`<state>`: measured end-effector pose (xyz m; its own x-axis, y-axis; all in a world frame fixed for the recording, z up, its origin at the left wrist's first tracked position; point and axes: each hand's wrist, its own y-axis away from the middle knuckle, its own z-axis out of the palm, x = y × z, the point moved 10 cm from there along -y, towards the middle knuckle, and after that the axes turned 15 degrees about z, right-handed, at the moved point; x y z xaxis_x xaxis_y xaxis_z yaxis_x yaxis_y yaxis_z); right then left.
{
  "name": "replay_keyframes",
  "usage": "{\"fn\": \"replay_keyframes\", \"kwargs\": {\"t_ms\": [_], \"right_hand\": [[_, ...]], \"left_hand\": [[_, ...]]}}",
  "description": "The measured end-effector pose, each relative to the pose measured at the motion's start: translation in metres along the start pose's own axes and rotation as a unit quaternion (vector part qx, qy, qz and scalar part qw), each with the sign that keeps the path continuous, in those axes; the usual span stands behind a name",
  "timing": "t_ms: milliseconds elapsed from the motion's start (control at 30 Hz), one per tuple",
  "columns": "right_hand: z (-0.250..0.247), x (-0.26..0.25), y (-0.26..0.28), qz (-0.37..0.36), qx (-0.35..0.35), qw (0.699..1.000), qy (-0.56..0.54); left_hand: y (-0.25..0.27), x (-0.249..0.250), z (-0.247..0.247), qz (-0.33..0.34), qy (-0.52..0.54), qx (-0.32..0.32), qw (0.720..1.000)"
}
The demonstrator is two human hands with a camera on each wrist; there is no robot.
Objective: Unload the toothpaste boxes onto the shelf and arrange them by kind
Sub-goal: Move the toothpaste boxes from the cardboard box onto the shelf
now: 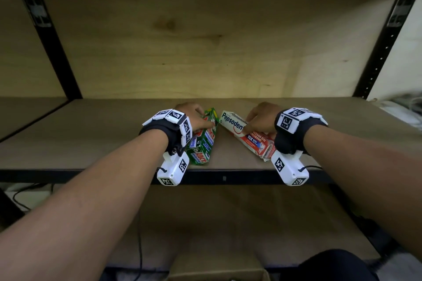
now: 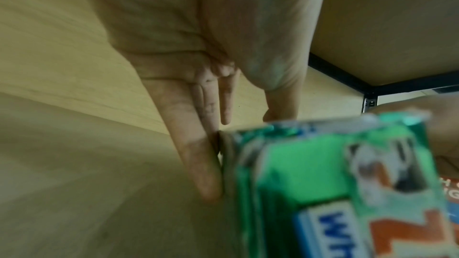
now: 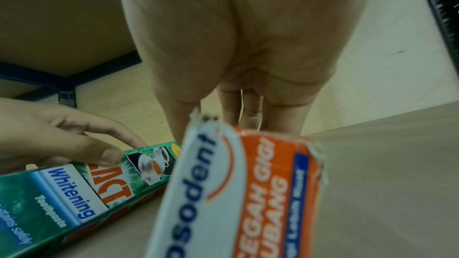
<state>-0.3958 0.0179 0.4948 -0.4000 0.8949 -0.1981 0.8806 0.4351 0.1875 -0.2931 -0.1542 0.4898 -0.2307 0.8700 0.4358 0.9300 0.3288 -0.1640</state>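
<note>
Lower green boxes (image 1: 201, 150) half hidden behind left wrist; print blurred.

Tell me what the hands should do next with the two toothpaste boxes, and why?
Probably turn both straight. The left hand grips the green cardboard toothpaste boxes and the right hand the red-and-white cardboard Pepsodent box; both lie slanted on the wooden shelf.
</note>
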Motion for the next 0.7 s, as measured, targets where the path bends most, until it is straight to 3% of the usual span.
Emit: {"fn": "replay_keyframes", "kwargs": {"t_ms": [467, 700], "right_hand": [[-0.004, 0.026, 0.046, -0.002, 0.028, 0.998, -0.053], [0.0, 0.052, 0.084, 0.015, 0.047, 0.989, -0.136]], "left_hand": [[0.047, 0.012, 0.004, 0.016, 0.064, 0.036, 0.997], [0.098, 0.026, 0.007, 0.023, 0.117, 0.097, 0.988]]}}
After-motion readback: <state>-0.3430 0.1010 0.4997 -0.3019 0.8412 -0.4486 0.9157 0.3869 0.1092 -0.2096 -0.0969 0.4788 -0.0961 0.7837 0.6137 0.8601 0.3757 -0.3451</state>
